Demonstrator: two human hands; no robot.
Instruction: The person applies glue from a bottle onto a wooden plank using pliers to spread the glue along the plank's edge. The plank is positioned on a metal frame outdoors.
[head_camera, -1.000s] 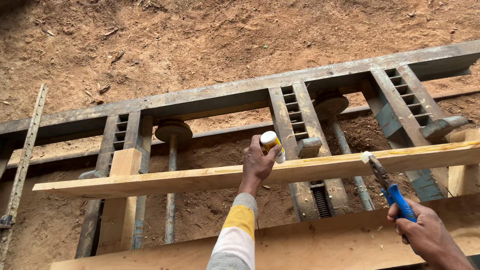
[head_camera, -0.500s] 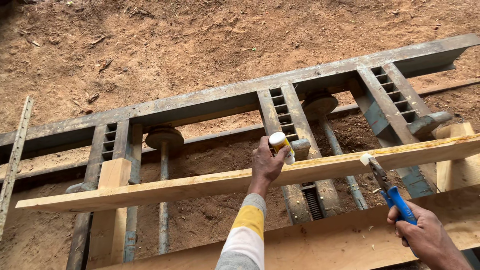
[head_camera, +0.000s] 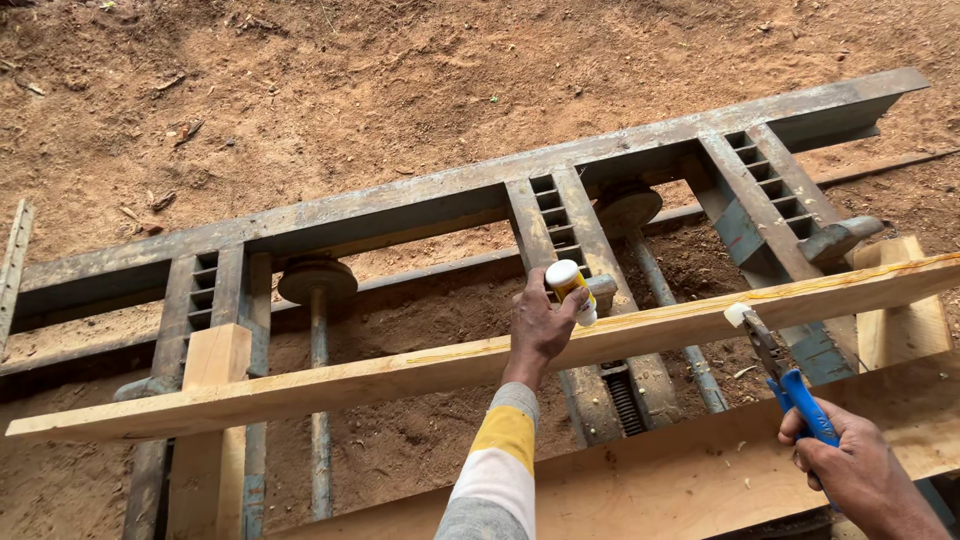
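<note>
left hand (head_camera: 540, 325): gripping my glue bottle (head_camera: 570, 290) over the plank (head_camera: 420, 370)
right hand (head_camera: 850, 470): clutching blue-handled pliers (head_camera: 785, 375), tip at the plank
progress: glue line looks laid along the plank, spreading left

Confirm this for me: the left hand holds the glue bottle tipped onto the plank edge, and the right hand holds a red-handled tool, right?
Nearly. The head view shows the right hand holding a blue-handled tool, not a red one. The left hand does hold the glue bottle tipped onto the plank edge.
</note>
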